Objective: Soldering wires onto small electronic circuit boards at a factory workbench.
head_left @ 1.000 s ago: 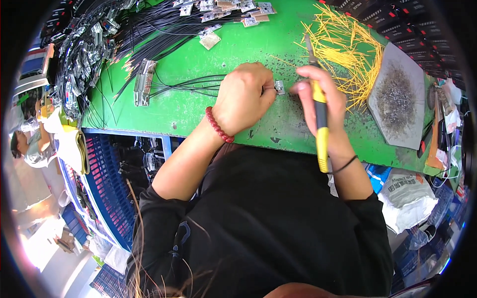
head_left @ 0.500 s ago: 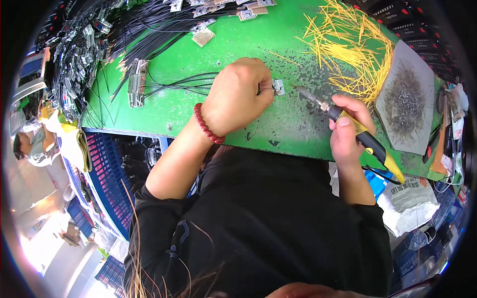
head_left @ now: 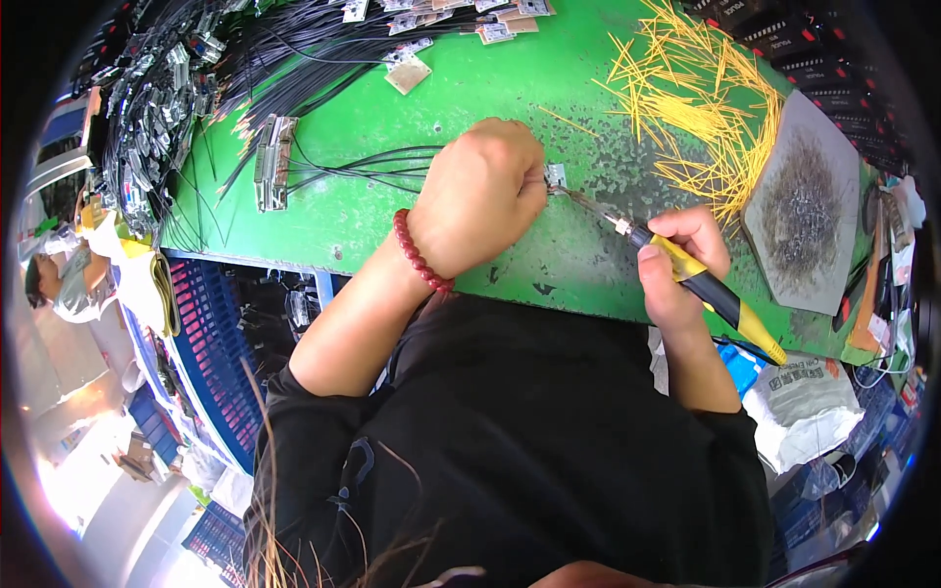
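Observation:
My left hand (head_left: 485, 191), with a red bead bracelet (head_left: 412, 253) at its wrist, is closed in a pinch beside a small circuit board (head_left: 557, 175). Black wires (head_left: 377, 167) run under this hand from a stack of shiny metal-cased parts (head_left: 275, 165); the fingers seem to pinch a wire end, mostly hidden by the hand. In my right hand (head_left: 681, 265) is a yellow and black soldering iron (head_left: 711, 292), gripped like a pen. Its tip reaches the edge of the board, close to my left fingertips; whether it touches cannot be made out.
Thin yellow wire pieces (head_left: 701, 118) lie scattered at the far right. Beside them rests a grey, scorched plate (head_left: 804, 206). Bundled black wires (head_left: 304, 73) and more boards (head_left: 407, 71) cover the far left of the green table (head_left: 480, 83). A blue crate (head_left: 211, 343) stands below its left edge.
The soldering iron has moved left, bringing its tip from a gap right of the board to the board's edge. My left hand has barely shifted, still pinching.

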`<move>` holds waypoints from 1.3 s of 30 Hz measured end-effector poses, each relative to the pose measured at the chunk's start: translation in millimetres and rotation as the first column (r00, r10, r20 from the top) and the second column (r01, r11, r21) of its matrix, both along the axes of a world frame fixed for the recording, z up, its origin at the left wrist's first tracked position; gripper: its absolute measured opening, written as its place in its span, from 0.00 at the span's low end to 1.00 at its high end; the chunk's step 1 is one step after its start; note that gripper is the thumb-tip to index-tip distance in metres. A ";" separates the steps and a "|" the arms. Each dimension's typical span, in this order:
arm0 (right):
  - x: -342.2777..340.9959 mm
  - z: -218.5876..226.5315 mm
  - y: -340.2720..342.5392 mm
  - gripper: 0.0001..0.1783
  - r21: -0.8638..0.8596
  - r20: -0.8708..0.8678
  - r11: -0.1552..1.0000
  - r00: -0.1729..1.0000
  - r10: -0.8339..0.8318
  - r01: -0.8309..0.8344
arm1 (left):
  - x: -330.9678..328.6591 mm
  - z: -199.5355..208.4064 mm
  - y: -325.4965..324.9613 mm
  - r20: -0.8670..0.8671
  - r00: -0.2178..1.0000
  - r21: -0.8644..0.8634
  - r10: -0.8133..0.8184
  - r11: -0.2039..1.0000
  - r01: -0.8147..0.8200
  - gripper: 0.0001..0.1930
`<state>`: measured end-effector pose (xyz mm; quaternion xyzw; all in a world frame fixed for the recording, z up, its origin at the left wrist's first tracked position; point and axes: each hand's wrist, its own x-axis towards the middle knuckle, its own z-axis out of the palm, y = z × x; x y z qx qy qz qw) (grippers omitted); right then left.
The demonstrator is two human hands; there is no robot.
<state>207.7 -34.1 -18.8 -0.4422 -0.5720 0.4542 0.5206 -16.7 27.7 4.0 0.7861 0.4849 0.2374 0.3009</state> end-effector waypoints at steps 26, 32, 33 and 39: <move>-1.0 -3.0 -0.2 0.14 0.143 -0.040 0.985 0.995 -0.090 0.095 | 2.2 -0.3 -1.0 -0.035 0.999 0.018 -0.003 1.000 0.003 0.02; -1.6 -1.6 -0.9 0.12 0.145 -0.030 0.985 0.996 -0.085 0.089 | 2.7 -0.4 -1.2 -0.037 0.999 0.048 0.004 0.999 -0.002 0.02; -1.5 -1.4 -1.2 0.12 0.144 -0.029 0.985 0.996 -0.086 0.090 | 3.1 -0.3 -1.4 -0.032 0.999 0.050 0.008 0.999 -0.006 0.02; -0.1 -2.7 -0.8 0.11 0.160 0.011 0.983 0.995 -0.095 0.092 | -1.4 2.2 -1.5 -0.008 1.000 -0.006 -0.017 1.000 0.017 0.03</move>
